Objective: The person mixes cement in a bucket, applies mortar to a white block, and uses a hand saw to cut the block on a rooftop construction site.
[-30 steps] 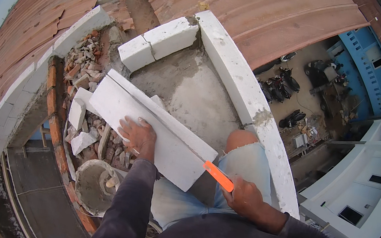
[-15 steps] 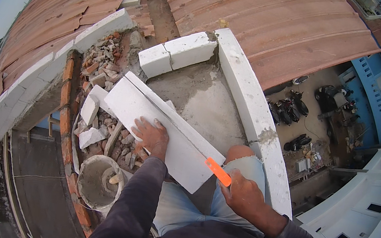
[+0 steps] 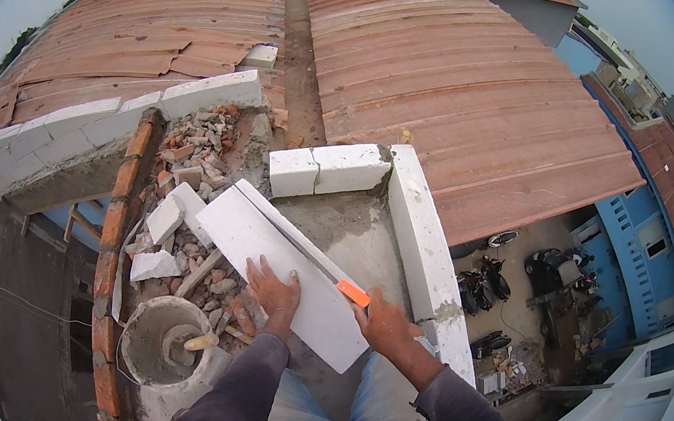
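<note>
A long white lightweight block [image 3: 324, 319] lies slanted in front of me, above my knees. My left hand [image 3: 273, 293] rests flat on its top face, fingers spread. My right hand [image 3: 385, 326] is wrapped round the orange handle of a hand saw [image 3: 352, 292] at the block's right end. From the handle a thin dark line runs along the block's far long side; blade and cut are hard to tell apart there. Left of the block, a mortar-caked bucket [image 3: 136, 337] holds a trowel, whose wooden handle [image 3: 201, 342] sticks out.
Low walls of white blocks [image 3: 422, 233] border the ledge ahead and right. Broken brick rubble [image 3: 202, 141] and block offcuts [image 3: 165, 219] lie to the left, beside a brick edge [image 3: 126, 186]. Right of the wall is a drop to a yard with motorbikes [image 3: 484, 287].
My view has tilted up, showing more roof. The saw handle and my right hand have shifted up and left along the block. My left hand stays pressed on it.
</note>
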Demonstrator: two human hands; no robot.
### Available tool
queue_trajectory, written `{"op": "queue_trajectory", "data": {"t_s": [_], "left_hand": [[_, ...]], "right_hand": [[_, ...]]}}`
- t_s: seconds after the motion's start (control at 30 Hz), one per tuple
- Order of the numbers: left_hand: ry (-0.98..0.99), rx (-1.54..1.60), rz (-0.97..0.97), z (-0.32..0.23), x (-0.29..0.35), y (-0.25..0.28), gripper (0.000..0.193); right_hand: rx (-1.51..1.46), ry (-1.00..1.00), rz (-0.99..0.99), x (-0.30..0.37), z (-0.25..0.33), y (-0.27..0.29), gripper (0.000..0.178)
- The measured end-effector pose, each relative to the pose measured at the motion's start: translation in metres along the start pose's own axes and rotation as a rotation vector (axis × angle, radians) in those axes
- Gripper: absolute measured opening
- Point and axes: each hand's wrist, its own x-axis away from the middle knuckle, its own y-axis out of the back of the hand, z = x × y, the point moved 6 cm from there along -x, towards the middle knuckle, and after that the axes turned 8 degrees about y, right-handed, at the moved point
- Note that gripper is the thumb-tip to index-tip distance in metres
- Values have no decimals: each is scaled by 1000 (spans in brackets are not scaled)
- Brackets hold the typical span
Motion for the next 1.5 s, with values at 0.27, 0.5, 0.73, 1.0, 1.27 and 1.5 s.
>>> {"op": "queue_trajectory", "data": {"t_s": [0.27,0.5,0.73,1.0,1.27,1.5], "left_hand": [[408,585,150,100,73,-7,97],[316,326,19,65,32,8,85],[392,-10,-44,45,4,16,69],[419,-167,-73,38,-5,-1,69],[407,-178,-81,31,-6,-4,66],[306,-198,2,15,-14,3,61]], "right_hand": [[54,-79,60,-31,18,-10,44],[-66,-51,61,-67,45,-39,44],[-115,-118,111,-56,95,-18,41],[10,-58,39,-80,113,-28,43],[-100,-116,123,-9,85,14,36],[-148,-13,-29,-114,58,-63,37]]}}
